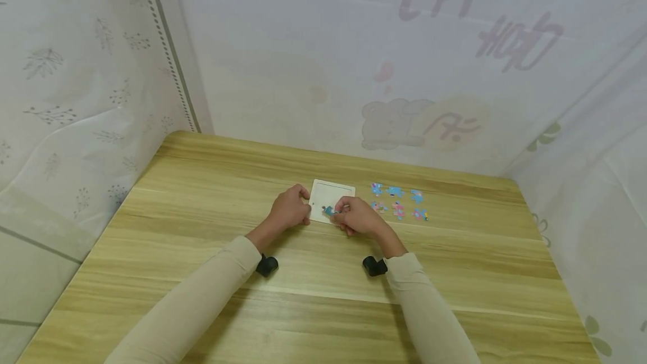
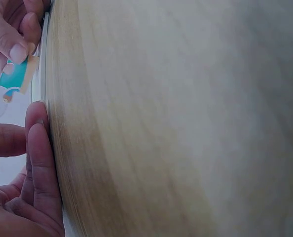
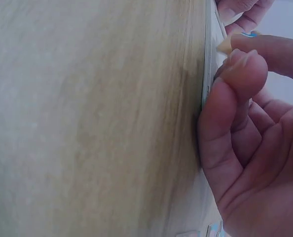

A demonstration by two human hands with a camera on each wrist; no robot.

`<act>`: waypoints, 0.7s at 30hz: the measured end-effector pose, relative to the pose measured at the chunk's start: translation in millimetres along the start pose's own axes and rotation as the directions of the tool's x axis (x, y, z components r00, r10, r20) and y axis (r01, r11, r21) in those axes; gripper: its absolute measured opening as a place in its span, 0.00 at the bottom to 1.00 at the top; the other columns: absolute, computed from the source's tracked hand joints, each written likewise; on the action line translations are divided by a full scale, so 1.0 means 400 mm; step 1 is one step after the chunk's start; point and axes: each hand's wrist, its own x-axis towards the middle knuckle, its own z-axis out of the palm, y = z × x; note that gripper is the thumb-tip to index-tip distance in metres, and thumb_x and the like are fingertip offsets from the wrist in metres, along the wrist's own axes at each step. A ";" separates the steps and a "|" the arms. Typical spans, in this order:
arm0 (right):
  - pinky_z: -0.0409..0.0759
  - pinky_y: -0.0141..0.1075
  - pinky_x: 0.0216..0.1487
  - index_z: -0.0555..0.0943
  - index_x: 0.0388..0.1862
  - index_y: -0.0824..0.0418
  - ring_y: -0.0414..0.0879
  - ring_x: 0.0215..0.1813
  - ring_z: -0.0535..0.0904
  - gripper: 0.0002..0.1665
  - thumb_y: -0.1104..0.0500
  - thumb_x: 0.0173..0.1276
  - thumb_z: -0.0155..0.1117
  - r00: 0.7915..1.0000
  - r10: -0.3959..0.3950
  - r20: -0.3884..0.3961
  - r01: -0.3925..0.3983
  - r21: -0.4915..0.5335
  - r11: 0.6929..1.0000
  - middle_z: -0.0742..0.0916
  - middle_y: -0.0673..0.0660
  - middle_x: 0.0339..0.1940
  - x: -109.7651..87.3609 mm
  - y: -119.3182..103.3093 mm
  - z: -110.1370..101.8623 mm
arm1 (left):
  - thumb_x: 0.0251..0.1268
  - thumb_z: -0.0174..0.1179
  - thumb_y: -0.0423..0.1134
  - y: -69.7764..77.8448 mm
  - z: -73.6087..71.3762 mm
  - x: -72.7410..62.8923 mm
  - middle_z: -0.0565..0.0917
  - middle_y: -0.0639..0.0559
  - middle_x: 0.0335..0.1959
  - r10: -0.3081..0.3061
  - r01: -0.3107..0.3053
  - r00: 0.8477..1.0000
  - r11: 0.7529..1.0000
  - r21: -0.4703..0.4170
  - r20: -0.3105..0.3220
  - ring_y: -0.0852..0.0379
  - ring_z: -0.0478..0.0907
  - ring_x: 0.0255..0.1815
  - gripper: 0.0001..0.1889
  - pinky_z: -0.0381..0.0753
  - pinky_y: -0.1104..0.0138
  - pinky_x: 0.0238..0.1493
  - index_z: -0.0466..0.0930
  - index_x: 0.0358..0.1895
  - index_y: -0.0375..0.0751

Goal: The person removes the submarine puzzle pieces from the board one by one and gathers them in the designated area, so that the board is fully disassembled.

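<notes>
A square white puzzle tray (image 1: 331, 191) with a thin dark line inside its rim lies flat on the table. My left hand (image 1: 291, 206) holds the tray's left edge, fingers bent at the rim; in the left wrist view two of its fingers (image 2: 42, 163) lie low along the tray's side. Between thumb and fingers, my right hand (image 1: 358, 217) pinches a teal jigsaw piece (image 2: 16, 75) tilted over the tray's near part. In the right wrist view the curled fingers hide most of that piece, leaving a pale edge (image 3: 225, 47) showing.
Right of the tray, several blue and pink jigsaw pieces (image 1: 395, 191) lie apart in two rows on the wooden table (image 1: 313, 313). Black wrist cameras (image 1: 268, 265) sit under both forearms. Patterned white sheets (image 1: 283, 72) hang behind and at both sides.
</notes>
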 end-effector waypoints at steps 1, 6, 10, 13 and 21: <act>0.70 0.32 0.19 0.74 0.37 0.61 0.43 0.13 0.69 0.08 0.57 0.69 0.61 1.000 -0.005 0.004 0.005 0.000 1.000 0.77 0.52 0.15 0.000 0.002 -0.001 | 0.61 0.54 0.30 0.000 0.000 0.000 0.82 0.51 0.16 0.001 -0.001 1.000 1.000 0.000 0.000 0.56 0.81 0.16 0.14 0.65 0.70 0.20 0.73 0.50 0.36; 0.74 0.35 0.22 0.76 0.39 0.63 0.44 0.15 0.72 0.09 0.57 0.70 0.61 1.000 -0.028 -0.007 0.028 0.039 0.999 0.79 0.55 0.17 -0.010 0.007 -0.015 | 0.60 0.53 0.30 -0.002 0.000 -0.001 0.82 0.51 0.15 0.008 -0.008 1.000 1.000 0.008 -0.003 0.57 0.80 0.16 0.14 0.66 0.69 0.21 0.73 0.50 0.35; 0.79 0.36 0.25 0.76 0.41 0.65 0.48 0.18 0.78 0.10 0.58 0.71 0.60 0.999 -0.040 -0.030 0.043 0.092 0.995 0.85 0.65 0.27 -0.036 0.017 -0.044 | 0.59 0.53 0.30 0.001 -0.003 -0.004 0.82 0.51 0.15 0.009 -0.009 1.000 1.000 0.011 -0.002 0.57 0.80 0.16 0.15 0.66 0.69 0.22 0.73 0.51 0.35; 0.79 0.36 0.25 0.75 0.43 0.67 0.52 0.21 0.81 0.11 0.58 0.72 0.59 0.998 -0.033 -0.056 0.040 0.128 0.991 0.87 0.67 0.34 -0.062 0.037 -0.071 | 0.59 0.53 0.30 0.004 -0.005 -0.005 0.82 0.51 0.15 0.002 -0.002 1.000 1.000 0.008 0.002 0.57 0.80 0.16 0.15 0.66 0.69 0.22 0.73 0.51 0.35; 0.80 0.37 0.28 0.75 0.47 0.67 0.46 0.21 0.80 0.13 0.58 0.71 0.59 0.988 0.047 -0.147 -0.018 0.193 0.981 0.87 0.65 0.32 -0.145 0.112 -0.131 | 0.59 0.52 0.30 0.004 -0.003 -0.002 0.83 0.51 0.16 -0.001 0.001 1.000 1.000 0.017 0.003 0.57 0.81 0.17 0.15 0.67 0.68 0.23 0.73 0.51 0.36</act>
